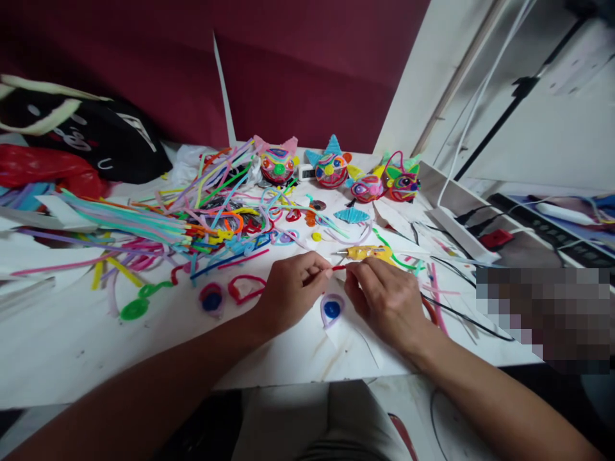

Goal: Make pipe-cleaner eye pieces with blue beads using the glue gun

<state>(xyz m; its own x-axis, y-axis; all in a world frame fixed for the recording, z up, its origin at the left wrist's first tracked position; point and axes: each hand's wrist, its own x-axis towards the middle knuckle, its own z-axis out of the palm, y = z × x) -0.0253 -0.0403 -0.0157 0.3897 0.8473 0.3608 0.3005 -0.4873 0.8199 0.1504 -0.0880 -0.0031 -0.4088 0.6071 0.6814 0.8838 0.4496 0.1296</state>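
Note:
A short red pipe cleaner (339,268) stretches between my two hands above the white table. My left hand (296,288) pinches its left end, and my right hand (384,298) has its fingers closed on the other end. Just below, between the hands, lies a blue disc ringed in pale purple (332,310). A similar blue disc with a red and purple rim (211,299) and a bent red loop (246,289) rest left of my left hand. Behind my right hand lies a yellow-handled tool (368,252) with a metal tip pointing left.
Several colourful cat-like heads (331,168) stand along the back. A pile of pipe cleaners (192,221) spreads over the left side. A black bag (91,134) sits at the back left. Cables and a white tray (461,224) are on the right.

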